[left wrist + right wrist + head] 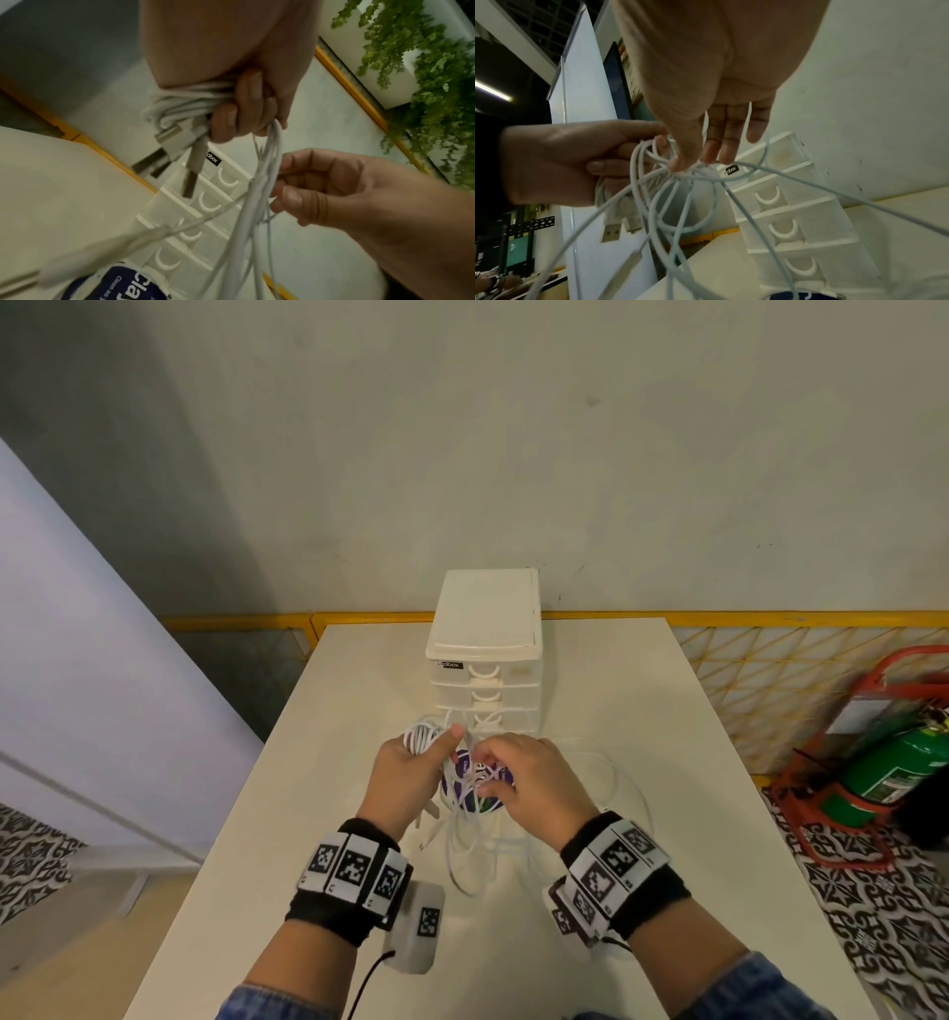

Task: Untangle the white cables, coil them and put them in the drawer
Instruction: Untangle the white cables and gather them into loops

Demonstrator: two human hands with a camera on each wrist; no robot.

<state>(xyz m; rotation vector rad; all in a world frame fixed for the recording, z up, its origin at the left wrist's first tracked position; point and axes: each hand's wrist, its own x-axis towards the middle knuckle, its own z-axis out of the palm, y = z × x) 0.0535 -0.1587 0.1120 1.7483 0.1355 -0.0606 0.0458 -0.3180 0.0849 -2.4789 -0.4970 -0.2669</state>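
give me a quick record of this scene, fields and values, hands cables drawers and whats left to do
left hand: grips a coiled bundle of white cable, USB plugs hanging from it
right hand: pinches loose white cables at a tangle
loose cables: trail down onto the table
drawer unit: white, upright on the table behind the hands, all visible drawers closed
round purple-labelled item: under the cables
left to do: finish untangling, coil, open a drawer, stow

Both hands (405,775) (534,785) raised, fingers curled.

A white table (667,762) stands against a grey wall (462,428), over patterned floor tiles (873,906).
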